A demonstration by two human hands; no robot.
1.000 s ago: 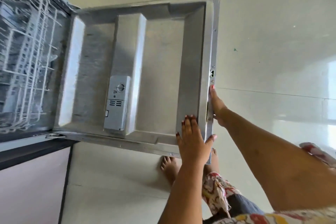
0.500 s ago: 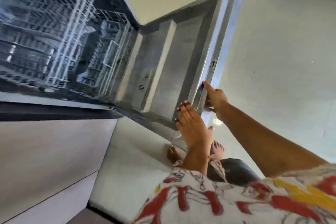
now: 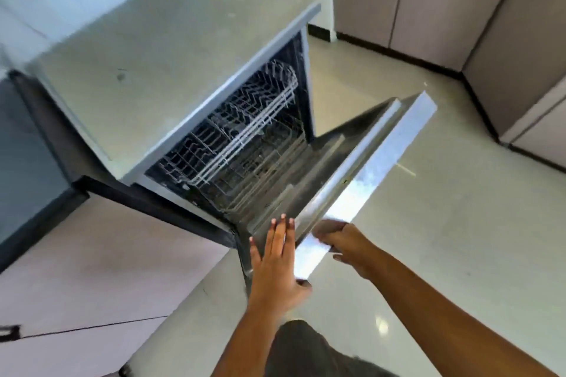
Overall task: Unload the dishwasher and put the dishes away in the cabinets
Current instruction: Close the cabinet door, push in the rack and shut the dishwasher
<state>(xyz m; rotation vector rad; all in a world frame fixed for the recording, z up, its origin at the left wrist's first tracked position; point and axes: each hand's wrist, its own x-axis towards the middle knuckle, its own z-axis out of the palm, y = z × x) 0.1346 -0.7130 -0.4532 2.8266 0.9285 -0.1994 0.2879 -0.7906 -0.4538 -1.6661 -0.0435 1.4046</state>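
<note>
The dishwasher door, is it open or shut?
Open, partway: the silver metal dishwasher door leans away from the machine, showing the white wire racks inside.

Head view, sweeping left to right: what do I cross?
Countertop → upper rack → left hand → right hand → dishwasher door → cabinets.

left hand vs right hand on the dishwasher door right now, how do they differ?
The left hand lies flat and open, fingers straight, against the inner face of the dishwasher door. The right hand is curled, gripping the door's shiny outer edge. The left sits nearer the hinge side, the right further out. Both touch the half-open door near the same corner.
</note>
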